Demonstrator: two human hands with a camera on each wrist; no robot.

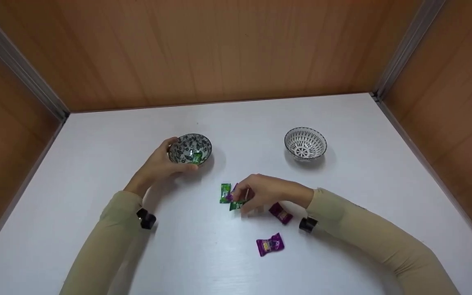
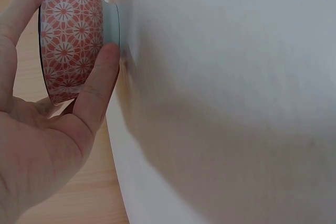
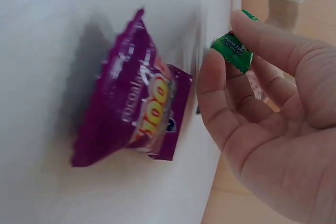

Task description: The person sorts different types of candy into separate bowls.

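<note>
Nearest on the white desk (image 1: pixel 203 266) lies a shiny purple candy (image 1: pixel 270 244) with crimped ends and yellow lettering; just beyond it is a second purple candy (image 1: pixel 281 213), near the right wrist. Farther on, the right hand (image 1: pixel 262 192) has its thumb and fingertips together on a small green candy (image 3: pixel 232 51) with pale print. Partly behind those fingers shows more purple wrapper (image 1: pixel 230 197) (how many pieces, I can't tell), and just left of it one green candy lies flat (image 1: pixel 225 193). Beyond, the left hand (image 1: pixel 160 166) is clamped around the patterned bowl (image 1: pixel 183 148), one of two bowls: dark floral inside, red-and-white flowers outside, with one green candy in it (image 1: pixel 197 158). Off to the right stands the white bowl (image 1: pixel 305 143) with dark dashes inside. A wooden panel (image 1: pixel 236 53) rises behind.
</note>
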